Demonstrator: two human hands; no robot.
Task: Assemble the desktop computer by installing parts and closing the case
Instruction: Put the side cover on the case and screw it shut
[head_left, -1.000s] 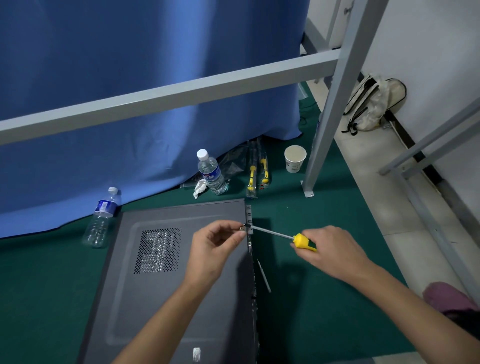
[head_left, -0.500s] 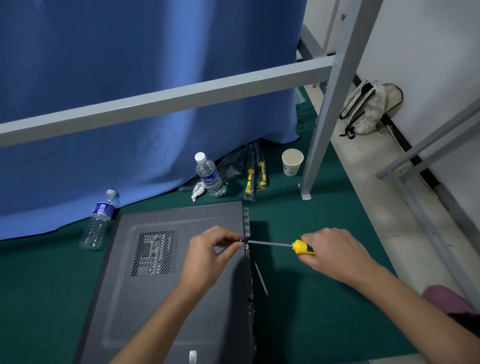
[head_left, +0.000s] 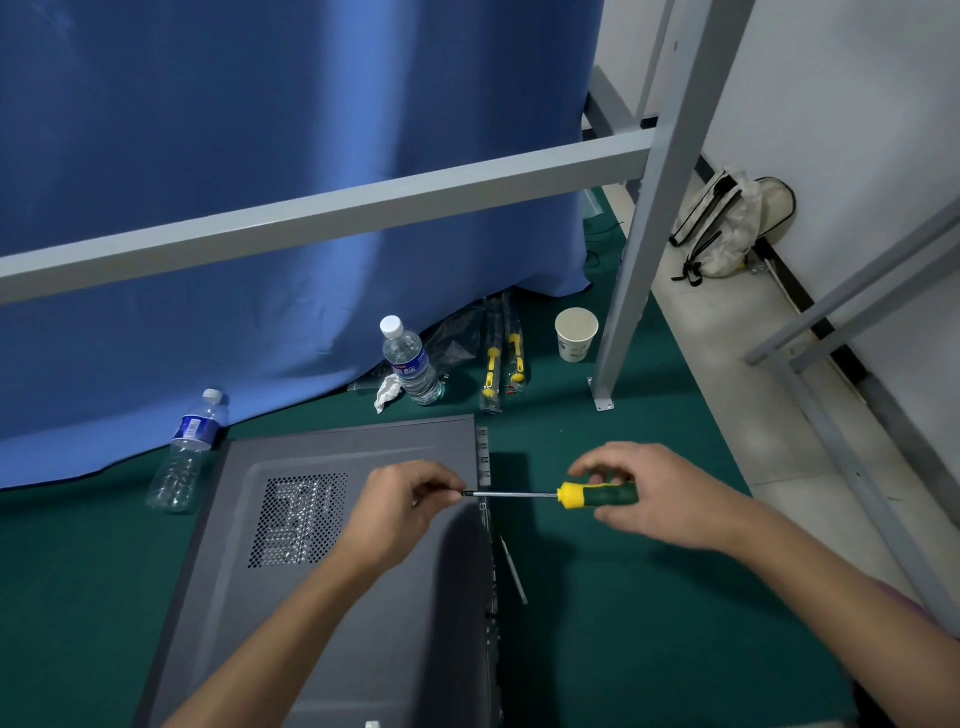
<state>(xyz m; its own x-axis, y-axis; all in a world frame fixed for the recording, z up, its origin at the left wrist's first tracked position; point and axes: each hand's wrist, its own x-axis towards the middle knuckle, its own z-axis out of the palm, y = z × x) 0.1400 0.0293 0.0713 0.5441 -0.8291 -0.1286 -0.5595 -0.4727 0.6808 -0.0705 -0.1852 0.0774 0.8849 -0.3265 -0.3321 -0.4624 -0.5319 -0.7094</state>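
Note:
A dark grey computer case (head_left: 332, 597) lies on its side on the green floor mat, its closed side panel with a mesh vent (head_left: 298, 519) facing up. My left hand (head_left: 400, 509) hovers over the panel's right edge and pinches something small at the screwdriver's tip; what it is stays hidden by the fingers. My right hand (head_left: 654, 499) grips the green and yellow handle of the screwdriver (head_left: 576, 494), which lies level and points left at the case's rear edge.
Two water bottles (head_left: 410, 364) (head_left: 187, 452) stand by the blue curtain. Packed yellow screwdrivers (head_left: 501, 364), a paper cup (head_left: 575, 335) and a crumpled tissue (head_left: 387, 392) lie beyond the case. A grey frame post (head_left: 639, 249) stands right. A thin metal strip (head_left: 511, 569) lies beside the case.
The screwdriver has levelled out and its green handle now shows as my right hand's fingers shifted on it. My left hand stayed at the tip by the case's rear edge.

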